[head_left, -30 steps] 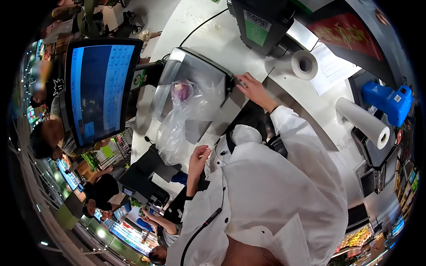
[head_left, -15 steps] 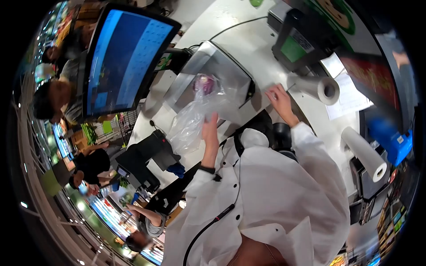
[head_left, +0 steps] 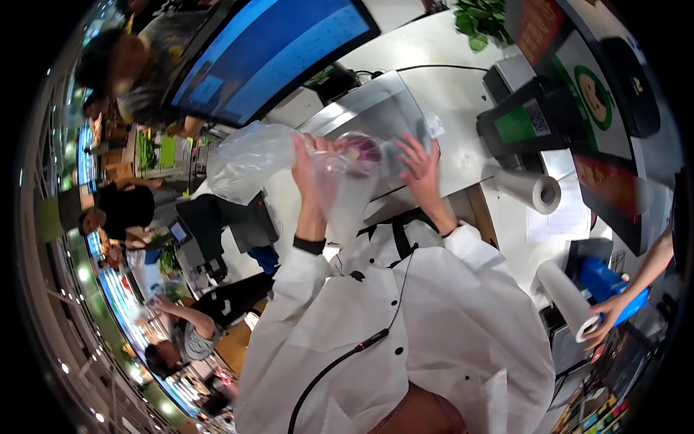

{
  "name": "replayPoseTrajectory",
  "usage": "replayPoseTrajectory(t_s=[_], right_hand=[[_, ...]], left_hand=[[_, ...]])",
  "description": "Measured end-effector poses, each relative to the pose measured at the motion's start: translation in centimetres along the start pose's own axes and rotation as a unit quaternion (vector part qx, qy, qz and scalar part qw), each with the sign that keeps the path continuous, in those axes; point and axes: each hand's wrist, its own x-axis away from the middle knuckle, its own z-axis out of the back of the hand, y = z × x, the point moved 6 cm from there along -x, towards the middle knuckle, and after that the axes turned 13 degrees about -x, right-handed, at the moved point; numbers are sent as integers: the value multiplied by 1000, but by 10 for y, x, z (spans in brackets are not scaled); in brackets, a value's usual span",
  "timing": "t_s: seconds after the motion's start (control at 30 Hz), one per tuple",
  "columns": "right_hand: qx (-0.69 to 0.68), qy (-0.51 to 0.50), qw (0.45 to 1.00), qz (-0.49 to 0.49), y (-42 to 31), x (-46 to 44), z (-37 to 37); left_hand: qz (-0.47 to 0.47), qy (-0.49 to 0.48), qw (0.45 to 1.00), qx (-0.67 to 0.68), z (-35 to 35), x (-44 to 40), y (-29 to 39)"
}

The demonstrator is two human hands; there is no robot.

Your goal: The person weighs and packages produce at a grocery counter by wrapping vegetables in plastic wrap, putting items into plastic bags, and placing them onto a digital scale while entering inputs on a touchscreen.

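My left hand (head_left: 309, 173) is closed around a clear plastic bag (head_left: 242, 163), whose loose end puffs out to the left. Inside the bag shows a round purple-and-white vegetable (head_left: 361, 150), perhaps a red onion; plastic blurs it. It sits over the metal plate of a scale (head_left: 361, 108), between my two hands. My right hand (head_left: 421, 172) has its fingers spread beside the bag, at the plate's right side, and grips nothing. A small whitish scrap (head_left: 434, 124) shows at its fingertips; whether they touch it I cannot tell.
A monitor (head_left: 271, 58) stands behind the scale to the left. On the right are a device with a QR code (head_left: 535, 119), a roll of plastic bags (head_left: 531, 189) and a second roll (head_left: 567, 300), which another person's hand (head_left: 611, 315) touches. A black printer-like machine (head_left: 224, 228) stands left.
My left hand has closed on the bag and raised it with the vegetable. My right hand has moved left towards the bag. Another person's hand has appeared at the far right roll.
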Motion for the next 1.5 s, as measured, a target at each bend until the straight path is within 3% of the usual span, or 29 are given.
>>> replayPoseTrajectory(t_s=[0.03,0.1,0.17,0.23,0.27,0.33,0.4,0.5,0.53,0.57,0.63,0.67,0.7,0.73,0.77,0.8,0.9,0.93,0.97,1.03,1.13,1.2,1.33,1.43,1.47,1.5], right_hand=[[-54,-24,998,-18,1,-10,-30],[-256,-100,959,-61,-5,-21,-93],[-241,-150,949,-137,5,-16,-121],[-221,-198,931,-212,19,-5,-144],[-247,-209,877,-356,35,10,-153],[-258,-226,794,-502,45,36,-175],[-157,-298,788,-515,37,51,-197],[155,-398,880,-206,74,64,-202],[46,-262,921,-286,70,57,-192],[-63,-117,925,-356,68,53,-182],[-153,-125,951,-237,19,39,-202],[-150,-134,950,-240,1,33,-220],[-160,-217,931,-246,-20,32,-249],[-170,-294,907,-250,-32,38,-275],[-169,-294,908,-248,-33,43,-291],[-147,-352,886,-263,-30,57,-313],[-116,-442,854,-248,-12,102,-362],[-126,-456,853,-220,-11,115,-374],[-134,-470,851,-193,-8,127,-384],[-110,-473,855,-183,11,148,-392],[-45,-439,879,-181,44,176,-400],[1,-443,894,-71,54,193,-409],[-51,-384,922,-5,48,212,-437],[149,-315,931,111,40,214,-429],[151,-370,875,272,40,231,-412],[183,-436,830,295,33,244,-412]], left_hand=[[-17,-102,985,136,-3,10,12],[-24,-113,983,142,-1,35,29],[-39,-120,982,144,-7,61,57],[-53,94,986,-129,11,87,86],[-120,29,982,-144,27,88,89],[-159,33,974,-160,41,102,108],[-228,-45,957,-176,38,123,136],[-254,-84,955,-127,86,151,158],[-260,24,962,-84,98,162,165],[-273,32,958,-79,106,170,171],[-236,120,964,11,135,186,175],[-235,123,963,47,139,191,177],[-239,126,961,51,156,196,177],[-252,21,954,161,170,195,178],[-256,-86,925,267,180,197,182],[-267,-115,916,278,192,202,187],[-253,-85,899,348,221,222,183],[-274,-144,890,335,224,230,186],[-274,-143,888,340,229,235,187],[-229,-57,877,419,244,247,182],[-236,-50,874,422,266,263,179],[-239,-52,871,426,278,274,180],[-249,-50,869,425,293,300,181],[-257,-87,868,416,297,312,180],[-259,-85,868,415,298,315,180],[-273,-76,870,403,298,319,180]])
